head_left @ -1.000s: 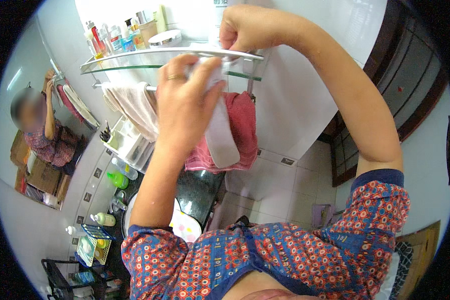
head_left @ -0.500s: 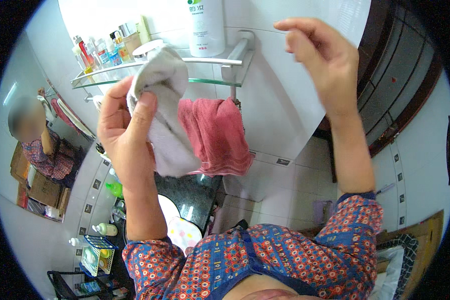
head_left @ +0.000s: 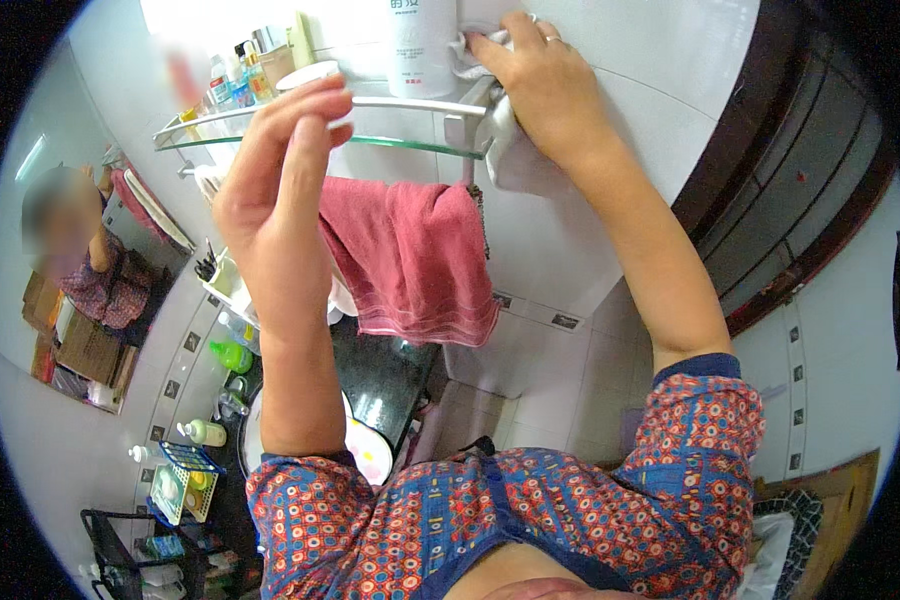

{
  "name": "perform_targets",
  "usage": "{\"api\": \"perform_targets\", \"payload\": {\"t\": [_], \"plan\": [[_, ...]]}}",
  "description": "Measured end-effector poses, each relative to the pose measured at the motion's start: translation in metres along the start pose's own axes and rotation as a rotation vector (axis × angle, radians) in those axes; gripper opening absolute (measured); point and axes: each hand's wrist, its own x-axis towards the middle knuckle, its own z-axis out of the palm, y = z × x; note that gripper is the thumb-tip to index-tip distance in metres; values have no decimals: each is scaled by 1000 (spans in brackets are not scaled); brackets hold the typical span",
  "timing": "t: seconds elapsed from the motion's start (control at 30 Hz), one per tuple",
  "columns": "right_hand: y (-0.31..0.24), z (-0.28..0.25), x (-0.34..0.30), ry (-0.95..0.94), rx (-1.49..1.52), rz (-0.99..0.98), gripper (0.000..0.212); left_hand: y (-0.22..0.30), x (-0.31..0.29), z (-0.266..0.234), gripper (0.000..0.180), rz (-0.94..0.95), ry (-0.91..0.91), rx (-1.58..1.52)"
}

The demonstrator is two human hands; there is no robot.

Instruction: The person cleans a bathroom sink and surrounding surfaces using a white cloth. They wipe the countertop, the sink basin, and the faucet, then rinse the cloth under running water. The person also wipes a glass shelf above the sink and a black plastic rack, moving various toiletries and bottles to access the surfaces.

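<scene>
Currently, the right hand (head_left: 550,95) is reaching to one o'clock, its fingers bending around a white cloth (head_left: 512,135) and pinching part of it. This cloth is lying against the right end of the glass shelf (head_left: 390,147); whether it is wrapping the bracket there cannot be told. At about ten o'clock the left hand (head_left: 285,165) is rising in front of the shelf, holding nothing, its fingers loosely curving and staying close together. A metal rail (head_left: 420,105) is edging the shelf's front, and a white bottle (head_left: 422,50) is standing at twelve o'clock, just beside the cloth. Below, a red towel (head_left: 410,265) is hanging near the middle, between the forearms. Bare wall (head_left: 670,60) is leaving open room rightward of the right hand, toward the dark door (head_left: 815,170) at two o'clock. Toward seven, a dark bench (head_left: 385,370) is showing beneath the towel's lower edge.
</scene>
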Motion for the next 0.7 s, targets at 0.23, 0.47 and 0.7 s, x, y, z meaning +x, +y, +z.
{"api": "perform_targets", "payload": {"t": [0.23,0.47,0.7], "plan": [[-2,-14,-34,-20,299,297,33,-12,-67,-75,20,-171,251,204],[26,-31,-17,-241,573,202,43,-16,-83,-47,15,-237,-23,323],[-73,-106,-16,-329,870,-120,79,5,-87,6,66,-215,-28,-652]]}}
